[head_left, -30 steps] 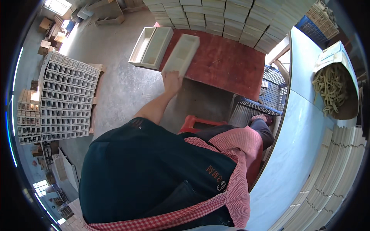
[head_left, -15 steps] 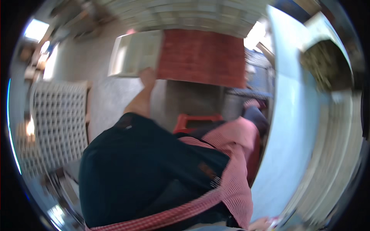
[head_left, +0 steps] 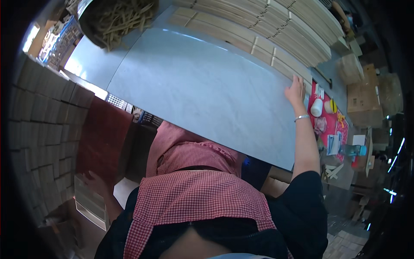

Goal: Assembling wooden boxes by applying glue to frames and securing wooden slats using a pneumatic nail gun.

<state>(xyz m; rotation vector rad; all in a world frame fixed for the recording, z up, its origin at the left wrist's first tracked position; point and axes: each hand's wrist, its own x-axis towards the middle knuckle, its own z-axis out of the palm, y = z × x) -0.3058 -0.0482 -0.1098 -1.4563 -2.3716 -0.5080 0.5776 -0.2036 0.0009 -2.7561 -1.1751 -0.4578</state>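
My right hand (head_left: pixel 296 92) reaches to the far right corner of the pale blue-grey tabletop (head_left: pixel 207 90). Its fingers are stretched out against the ends of the nearest wooden slats (head_left: pixel 280 65), and no firm grip shows. A metal bracelet (head_left: pixel 302 117) circles that wrist. Low on the left, my left hand (head_left: pixel 98 183) hangs dim and partly shadowed, fingers apart. It is beside a pale box-like piece (head_left: pixel 89 199) and a dark red flat surface (head_left: pixel 101 138). I cannot make out whether it touches either.
Rows of slats (head_left: pixel 258 21) line the table's far side. A bin (head_left: pixel 92 26) of wood offcuts stands at far left. Stacked wood blocks (head_left: pixel 43 129) form a wall at left. On a red cloth (head_left: pixel 315 123) at right are a white bottle (head_left: pixel 316 108) and small items; cardboard boxes (head_left: pixel 364 97) stand beyond.
My view has swung from the red surface and pale box round to the tabletop. The earlier frame is blurred. My right hand now rests by the slats; my left stays near the pale box.
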